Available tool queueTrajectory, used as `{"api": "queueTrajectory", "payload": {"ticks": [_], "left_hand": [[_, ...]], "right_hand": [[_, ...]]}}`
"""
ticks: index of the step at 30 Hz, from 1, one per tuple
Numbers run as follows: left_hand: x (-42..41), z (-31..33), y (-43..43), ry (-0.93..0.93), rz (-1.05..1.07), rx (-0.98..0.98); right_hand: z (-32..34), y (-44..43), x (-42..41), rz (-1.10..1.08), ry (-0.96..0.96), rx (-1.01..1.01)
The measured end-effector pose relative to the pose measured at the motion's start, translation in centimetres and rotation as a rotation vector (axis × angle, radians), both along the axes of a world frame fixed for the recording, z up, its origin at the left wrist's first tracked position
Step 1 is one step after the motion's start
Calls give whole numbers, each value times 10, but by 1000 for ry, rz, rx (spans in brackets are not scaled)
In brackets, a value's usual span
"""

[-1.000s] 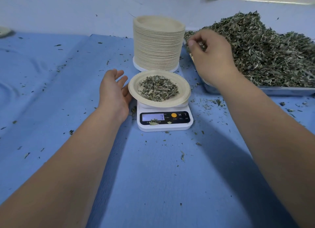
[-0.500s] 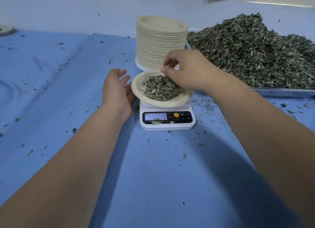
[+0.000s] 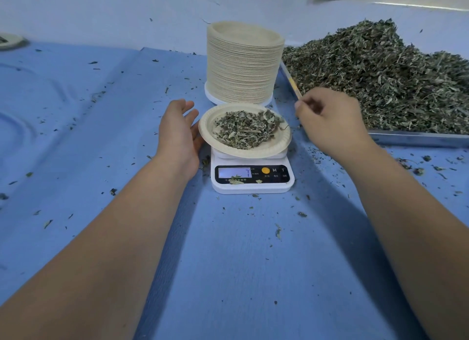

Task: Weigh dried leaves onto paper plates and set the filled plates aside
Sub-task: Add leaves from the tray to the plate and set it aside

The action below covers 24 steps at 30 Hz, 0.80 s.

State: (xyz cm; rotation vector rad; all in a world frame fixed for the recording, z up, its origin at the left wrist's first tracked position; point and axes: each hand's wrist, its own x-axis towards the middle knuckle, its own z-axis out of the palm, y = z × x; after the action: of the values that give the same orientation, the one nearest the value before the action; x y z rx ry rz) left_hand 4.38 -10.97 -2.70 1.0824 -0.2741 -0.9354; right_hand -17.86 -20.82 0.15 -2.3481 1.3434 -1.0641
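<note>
A paper plate point(image 3: 280, 148) heaped with dried leaves point(image 3: 243, 131) sits on a small white digital scale point(image 3: 253, 186) in the middle of the blue table. My left hand point(image 3: 177, 132) lies open, fingers straight, right beside the plate's left rim. My right hand point(image 3: 330, 122) hovers just right of the plate, between it and the tray. Its fingers are curled and the thumb meets the fingertips, with no leaves clearly seen between them. The scale's display shows a 7.
A tall stack of empty paper plates point(image 3: 243, 65) stands right behind the scale. A metal tray point(image 3: 418, 138) piled high with dried leaves point(image 3: 380, 80) fills the right. Leaf crumbs dot the blue cover. Another plate point(image 3: 10, 41) shows at the far left edge.
My right hand went from the leaf pile to above the plate, then drew back to the right. More leaves lie on the plate's right side. The left hand stayed put.
</note>
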Motion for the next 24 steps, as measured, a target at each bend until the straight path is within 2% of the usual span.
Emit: {"api": "queueTrajectory", "payload": {"ticks": [6, 11, 17, 24], "left_hand": [[-3, -3, -3, -160, -65, 60], [-5, -7, -4, -250, -116, 88], [-12, 0, -6, -213, -118, 64], [1, 26, 11, -175, 26, 68]], "right_hand": [[-17, 8, 1, 33, 62, 130], [-19, 12, 9, 89, -15, 219], [-15, 16, 8, 65, -27, 217], [8, 32, 28, 136, -68, 171]]}}
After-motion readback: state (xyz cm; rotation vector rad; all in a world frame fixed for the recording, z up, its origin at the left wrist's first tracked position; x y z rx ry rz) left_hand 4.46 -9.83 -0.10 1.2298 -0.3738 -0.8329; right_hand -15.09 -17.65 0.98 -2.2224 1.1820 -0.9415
